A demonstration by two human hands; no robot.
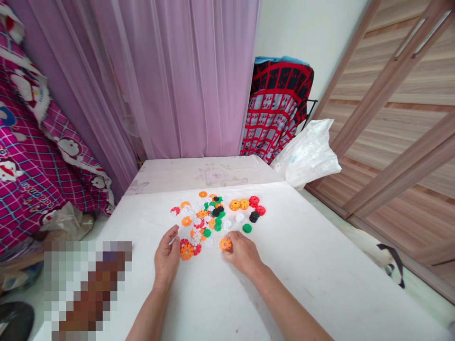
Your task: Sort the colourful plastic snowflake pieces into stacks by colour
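Note:
My right hand [242, 250] is closed on an orange snowflake disc [225, 244], a flat notched plastic piece, just over the white tabletop. Whether more discs sit behind it is hidden. To the left, my left hand [168, 255] holds nothing, its fingers apart, close to a larger-looking orange disc [186, 252] at the near edge of a loose pile. That mixed pile [199, 221] has orange, white, red, green and black discs. Right of it lie sorted stacks: yellow-orange [235, 205], red [254, 201], black [254, 217], white [240, 218] and green [247, 228].
The discs lie on a white-covered table [302, 284] with a floral cloth [216, 175] at its far end. A white plastic bag [309, 154] stands by the far right corner. Purple curtains [185, 80] hang behind, and a wooden wardrobe [391, 109] is on the right.

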